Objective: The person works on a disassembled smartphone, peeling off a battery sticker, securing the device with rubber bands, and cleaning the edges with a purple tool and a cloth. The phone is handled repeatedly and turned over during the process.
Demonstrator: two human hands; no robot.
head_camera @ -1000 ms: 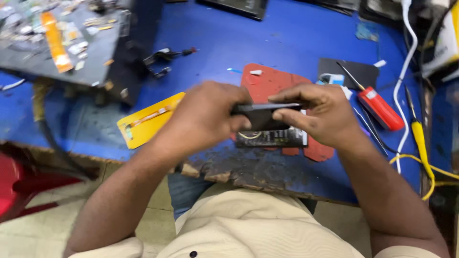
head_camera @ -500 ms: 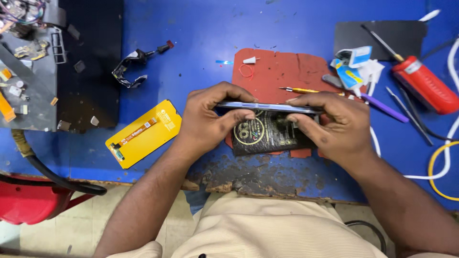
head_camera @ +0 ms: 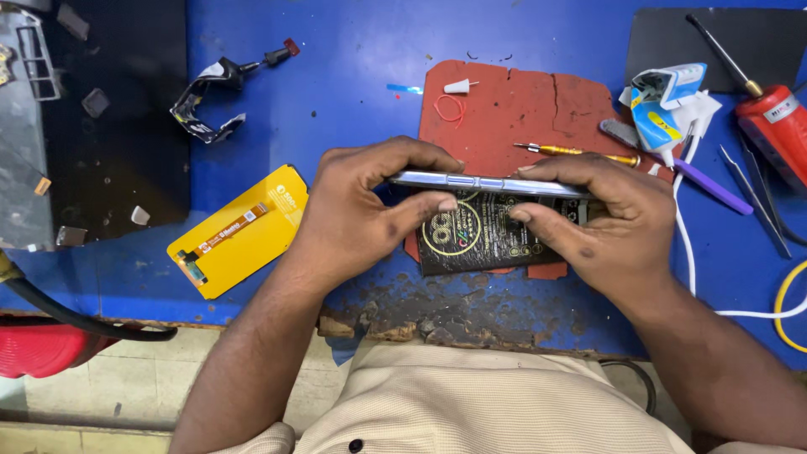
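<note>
Phone (head_camera: 487, 182) at frame centre, pinched edge-on between both hands, held just above red mat (head_camera: 538, 101) and blue bench (head_camera: 353, 50). Left hand (head_camera: 361, 210) clamped on left end: fingers curled over top edge, thumb pressing side from below. Right hand (head_camera: 605, 219) clamped on right end same way, thumb tip on lower face. Both closed tight on phone, nothing else gripped.

Long axis horizontal across frame, left to right, very slightly down toward right. Thin side rail with button strip facing camera; flat faces pointing toward top and bottom of frame. Screen side vs back side: cannot tell.

Dark battery (head_camera: 483, 235) with yellow ring print directly under phone, lying on mat, partly hidden by thumbs.

Probably squeezing or seating frame along seam. To do well: even pressure from both ends, thumbs walking along edge, no twisting, no bending at middle, buttons kept free of thumbs.

Nearby: yellow screwdriver (head_camera: 580, 152) just above right fingers; yellow flex strip (head_camera: 239, 231) at left; red-handled driver (head_camera: 773, 126) upper right; purple tool (head_camera: 710, 185) and tweezers (head_camera: 752, 197) at right.
</note>
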